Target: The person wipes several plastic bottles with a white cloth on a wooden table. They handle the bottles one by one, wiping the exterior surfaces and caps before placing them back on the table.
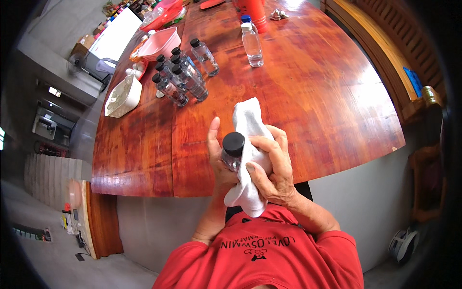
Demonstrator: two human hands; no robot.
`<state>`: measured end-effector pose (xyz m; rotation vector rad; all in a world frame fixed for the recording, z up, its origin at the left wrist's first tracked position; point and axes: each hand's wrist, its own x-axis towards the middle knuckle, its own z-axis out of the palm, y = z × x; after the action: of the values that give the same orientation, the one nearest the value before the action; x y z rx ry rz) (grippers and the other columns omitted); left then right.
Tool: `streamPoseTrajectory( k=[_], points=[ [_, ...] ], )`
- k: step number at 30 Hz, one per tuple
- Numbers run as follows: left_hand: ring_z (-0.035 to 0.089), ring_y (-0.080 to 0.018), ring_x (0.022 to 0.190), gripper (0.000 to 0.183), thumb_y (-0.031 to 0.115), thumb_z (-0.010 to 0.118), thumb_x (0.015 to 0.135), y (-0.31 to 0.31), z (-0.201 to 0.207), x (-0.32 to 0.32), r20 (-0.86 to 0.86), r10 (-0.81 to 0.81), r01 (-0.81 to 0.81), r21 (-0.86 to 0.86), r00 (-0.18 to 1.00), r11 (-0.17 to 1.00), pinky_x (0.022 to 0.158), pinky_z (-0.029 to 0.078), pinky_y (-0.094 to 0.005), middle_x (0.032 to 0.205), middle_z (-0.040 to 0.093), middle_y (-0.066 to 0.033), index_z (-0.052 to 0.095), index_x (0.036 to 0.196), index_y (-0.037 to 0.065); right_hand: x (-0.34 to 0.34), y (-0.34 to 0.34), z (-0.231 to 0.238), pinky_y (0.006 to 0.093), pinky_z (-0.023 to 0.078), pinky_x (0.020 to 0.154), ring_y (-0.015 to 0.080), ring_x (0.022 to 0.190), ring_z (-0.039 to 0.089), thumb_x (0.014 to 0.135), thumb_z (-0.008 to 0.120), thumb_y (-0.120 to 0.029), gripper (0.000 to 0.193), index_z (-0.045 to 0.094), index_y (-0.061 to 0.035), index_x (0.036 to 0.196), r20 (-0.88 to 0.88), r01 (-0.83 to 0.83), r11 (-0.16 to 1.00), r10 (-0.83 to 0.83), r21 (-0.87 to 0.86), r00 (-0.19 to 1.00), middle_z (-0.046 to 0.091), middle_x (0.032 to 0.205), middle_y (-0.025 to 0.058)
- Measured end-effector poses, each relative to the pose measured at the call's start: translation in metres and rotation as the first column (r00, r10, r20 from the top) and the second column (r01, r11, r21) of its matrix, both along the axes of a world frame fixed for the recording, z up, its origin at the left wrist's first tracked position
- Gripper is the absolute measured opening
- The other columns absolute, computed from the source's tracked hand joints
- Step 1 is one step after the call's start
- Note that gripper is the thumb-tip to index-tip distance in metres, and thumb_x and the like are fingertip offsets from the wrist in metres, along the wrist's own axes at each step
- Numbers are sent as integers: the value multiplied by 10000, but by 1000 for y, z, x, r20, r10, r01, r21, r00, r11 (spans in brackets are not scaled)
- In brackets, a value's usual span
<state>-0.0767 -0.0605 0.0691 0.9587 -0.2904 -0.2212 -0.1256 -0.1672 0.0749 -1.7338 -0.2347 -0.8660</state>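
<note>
Above the table's near edge I hold a clear bottle with a black cap (233, 143) upright in front of me. My left hand (221, 174) is closed around its lower left side, one finger sticking up beside the cap. A white cloth (248, 115) lies along the bottle's right side and hides most of its body. My right hand (276, 171) grips this cloth and presses it to the bottle, thumb and fingers bent over it. Farther off at left stands a group of several similar black-capped bottles (190, 82).
The glossy reddish wooden table (308, 91) spreads ahead. A white-capped clear bottle (252, 45) stands near a red container (255, 17). A pink basin (161, 42) and a white basket (124, 96) line the left side. A wooden bench (385, 53) runs along the right.
</note>
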Motion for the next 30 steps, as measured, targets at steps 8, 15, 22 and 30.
streamPoseTrajectory(
  k=[8,15,22,30],
  points=[
    [475,-159,1160,1090,187,908,479,23,-38,14,13,-340,330,209,940,920,984,390,-342,1258,471,-52,297,1377,98,14,-34,33,406,451,853,344,996,526,688,751,-220,473,580,-87,1108,-99,-363,922,351,-138,931,480,1090,184],
    [466,-170,1178,1012,101,881,441,33,-19,13,-9,-518,482,377,856,791,1007,378,-348,1239,488,-34,383,1322,88,15,-47,43,405,503,679,338,802,611,625,748,-233,351,655,-111,941,-360,-460,833,345,-307,867,538,933,143],
    [426,-261,1251,918,124,681,756,22,-34,3,299,-353,324,145,886,935,1037,351,-392,1333,406,-166,80,1445,35,13,-38,34,412,480,558,310,639,560,641,694,-201,288,653,-106,910,-179,-96,951,44,-293,983,483,813,127],
    [507,-219,1142,901,262,834,673,21,-54,7,463,-243,-7,474,852,880,964,423,-372,1249,481,-122,272,1344,50,27,-41,29,386,484,656,293,748,582,634,772,-237,389,638,-97,972,-83,-275,942,264,-193,961,541,828,127]
  ],
)
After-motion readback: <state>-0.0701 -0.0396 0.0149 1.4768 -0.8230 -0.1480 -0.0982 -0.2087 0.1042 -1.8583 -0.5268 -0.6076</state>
